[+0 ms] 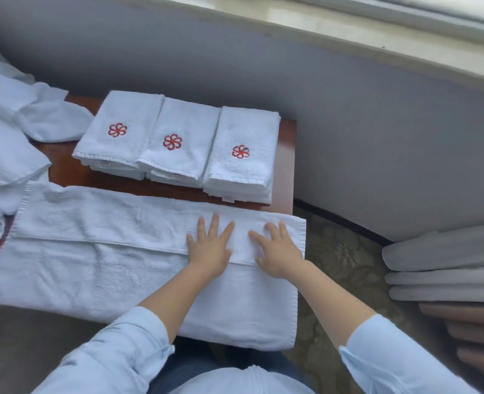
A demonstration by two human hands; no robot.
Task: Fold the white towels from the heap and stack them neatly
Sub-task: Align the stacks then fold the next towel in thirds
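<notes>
Pale blue shirt sleeves reach forward from the bottom of the view to a long white terry towel. It lies spread on the dark red-brown wooden table, directly in front of the person.

The left hand and right hand lie side by side on the towel near its right end. Both are flat, with fingers straight and spread. They press the cloth and grasp nothing.

The towel's long axis runs left to right across the view, with its short hemmed ends at either side. The right end reaches just past the table's right edge. The far long edge is folded toward the person, so a doubled band covers the far half.

This looks like the smoothing step after the first lengthwise fold. To do it well, the palms should sweep outward along the long axis, pushing wrinkles toward the ends. The left part needs most care, because the folded flap there looks rumpled and its corner is uneven. The flap edge should run parallel to the near edge before the next fold.

Behind the towel, three stacks of folded white towels with red flower embroidery sit touching in a row. A heap of unfolded white towels lies at the left.
</notes>
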